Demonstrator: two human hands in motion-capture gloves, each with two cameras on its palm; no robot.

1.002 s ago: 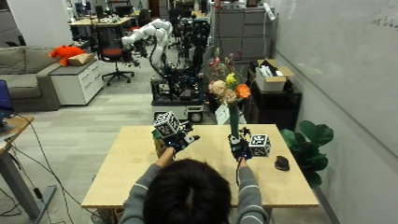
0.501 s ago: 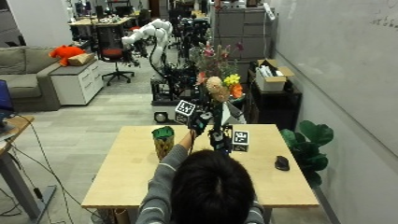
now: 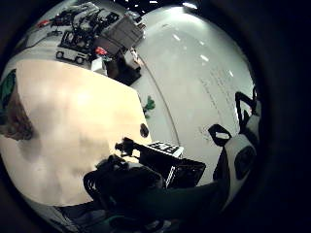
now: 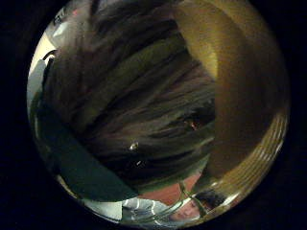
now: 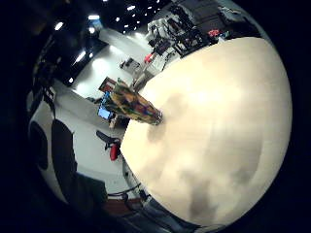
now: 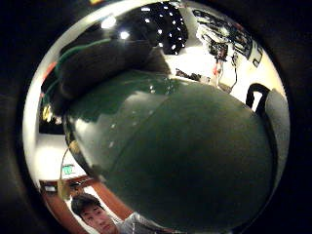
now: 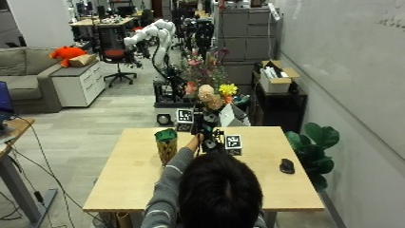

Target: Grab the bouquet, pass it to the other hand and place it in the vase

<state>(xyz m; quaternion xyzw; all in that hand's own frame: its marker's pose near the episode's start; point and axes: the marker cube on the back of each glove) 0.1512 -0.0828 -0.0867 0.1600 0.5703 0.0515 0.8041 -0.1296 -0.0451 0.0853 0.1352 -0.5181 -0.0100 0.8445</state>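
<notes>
From above, the bouquet (image 7: 208, 85) stands upright over the far side of the table (image 7: 126, 185), both gloved hands meeting at its stems — left hand (image 7: 195, 124), right hand (image 7: 217, 140). The vase (image 7: 166, 145) stands just left of them. Only the thumb-side palm views show stems and wrapping filling the frame; whether either hand's fingers are curled round them cannot be told.

you've got the vase (image 5: 134, 108) upright on the table (image 5: 218, 111) | office chair (image 5: 108, 141) on the floor beyond
</notes>
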